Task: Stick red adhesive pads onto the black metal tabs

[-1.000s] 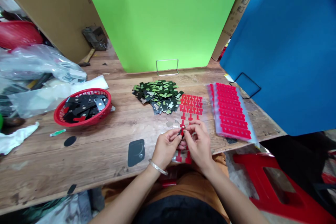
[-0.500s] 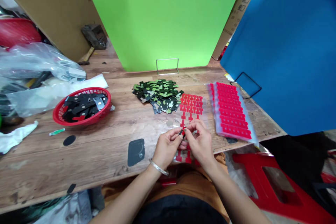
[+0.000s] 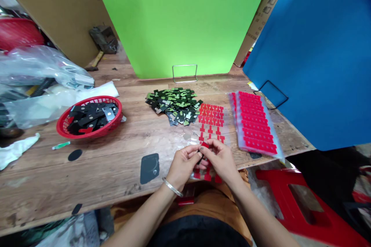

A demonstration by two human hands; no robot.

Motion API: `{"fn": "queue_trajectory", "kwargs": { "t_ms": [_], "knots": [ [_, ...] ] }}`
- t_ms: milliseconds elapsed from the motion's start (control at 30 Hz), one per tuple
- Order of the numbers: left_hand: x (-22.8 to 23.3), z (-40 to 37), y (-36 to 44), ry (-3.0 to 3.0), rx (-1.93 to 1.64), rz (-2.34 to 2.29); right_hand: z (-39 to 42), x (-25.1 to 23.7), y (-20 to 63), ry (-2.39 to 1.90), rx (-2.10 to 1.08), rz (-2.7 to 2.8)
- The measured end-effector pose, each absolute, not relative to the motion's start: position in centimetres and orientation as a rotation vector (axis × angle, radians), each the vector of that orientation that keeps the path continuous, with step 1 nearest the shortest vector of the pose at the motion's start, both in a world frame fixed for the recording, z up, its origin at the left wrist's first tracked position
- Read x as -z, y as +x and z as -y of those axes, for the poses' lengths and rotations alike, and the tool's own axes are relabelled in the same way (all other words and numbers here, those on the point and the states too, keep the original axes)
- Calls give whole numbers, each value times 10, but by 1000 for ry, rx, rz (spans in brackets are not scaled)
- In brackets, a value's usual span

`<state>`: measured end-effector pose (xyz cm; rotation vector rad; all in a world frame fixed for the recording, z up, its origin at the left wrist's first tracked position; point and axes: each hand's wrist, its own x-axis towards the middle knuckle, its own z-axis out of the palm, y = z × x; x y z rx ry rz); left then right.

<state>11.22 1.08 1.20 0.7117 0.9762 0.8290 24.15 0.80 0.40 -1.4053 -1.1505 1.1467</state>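
- The worn wooden plank table [image 3: 116, 170] has bare board left of the hands, up to a flat dark pad [image 3: 150, 168]; its near edge runs just under the wrists.
- The clear sheet of red T-shaped stickers [image 3: 211, 117] lies partly under both hands.
- The left hand [image 3: 183, 164] and right hand [image 3: 220, 160] meet fingertip to fingertip, pinching a small red-and-black piece [image 3: 203, 147], mostly hidden by fingers.

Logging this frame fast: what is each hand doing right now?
Left hand: fingers pinched shut on a small dark piece.
Right hand: fingers closed on the same small dark piece, at a red sticker.
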Motion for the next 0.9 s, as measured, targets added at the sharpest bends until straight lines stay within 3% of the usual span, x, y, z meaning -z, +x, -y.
{"fn": "queue_trajectory", "kwargs": {
  "t_ms": [167,433,667,900],
  "knots": [
    [-13,-8,110,826,-853,-961,-7,-3,234,-1315,-1326,935],
    [-10,-15,72,921,-885,-1048,-8,15,232,-1362,-1330,938],
    [-36,-88,-55,1069,-1419,-1527,-5,18,243,-1406,-1302,1039],
    [-50,-133,-135,1487,-1479,-2302,-8,9,235,-1404,-1142,1295]
  ]
}}
